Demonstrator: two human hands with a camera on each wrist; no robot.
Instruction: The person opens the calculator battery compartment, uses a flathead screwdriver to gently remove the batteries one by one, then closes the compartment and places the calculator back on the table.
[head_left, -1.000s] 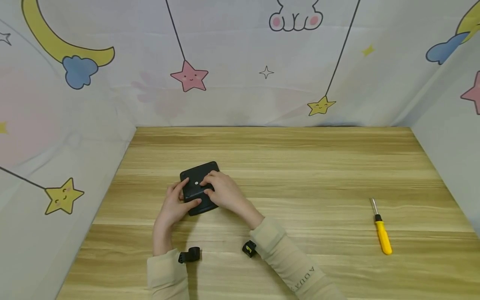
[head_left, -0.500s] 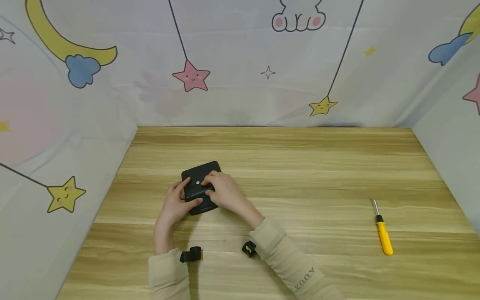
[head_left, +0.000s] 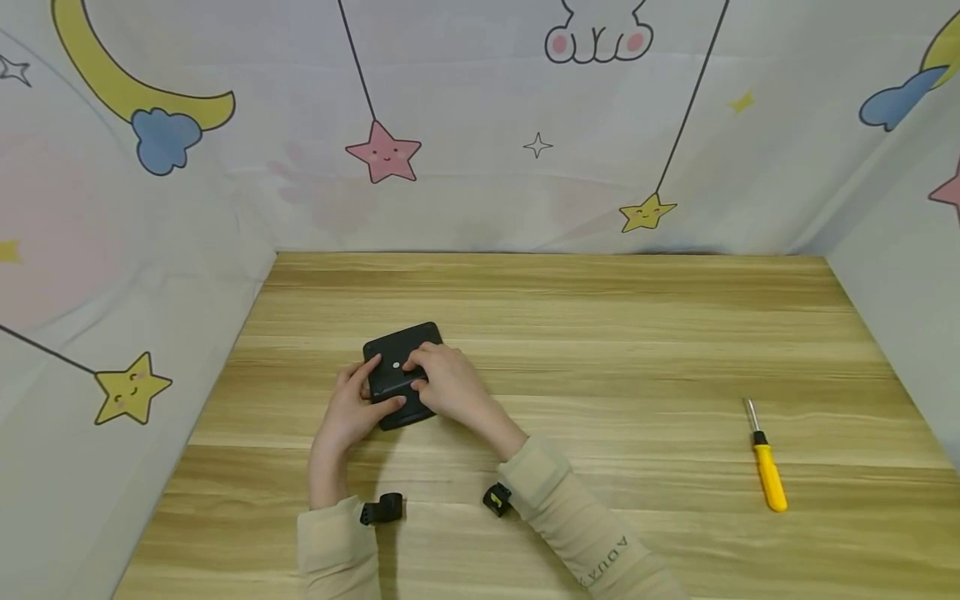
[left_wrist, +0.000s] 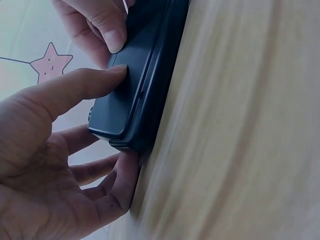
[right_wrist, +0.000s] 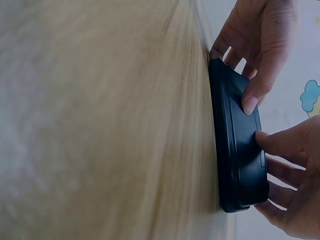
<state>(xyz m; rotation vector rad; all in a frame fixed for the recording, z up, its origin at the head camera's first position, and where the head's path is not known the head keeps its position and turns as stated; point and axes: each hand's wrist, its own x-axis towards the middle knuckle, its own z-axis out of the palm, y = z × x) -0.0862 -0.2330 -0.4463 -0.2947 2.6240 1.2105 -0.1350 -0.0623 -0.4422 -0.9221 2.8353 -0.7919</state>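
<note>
Both hands (head_left: 352, 412) (head_left: 450, 385) grip a black case (head_left: 392, 382) — its inside hidden.

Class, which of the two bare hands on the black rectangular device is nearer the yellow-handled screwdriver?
The right hand, whose beige sleeve shows dark lettering; the left hand, on the left side of the device, sits farther from the screwdriver.

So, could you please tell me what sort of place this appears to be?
Probably a small screened-off work booth: a wood-grain table enclosed by pale, cloth-like hangings printed with cartoon stars, with a yellow-handled screwdriver lying on the tabletop.
</note>
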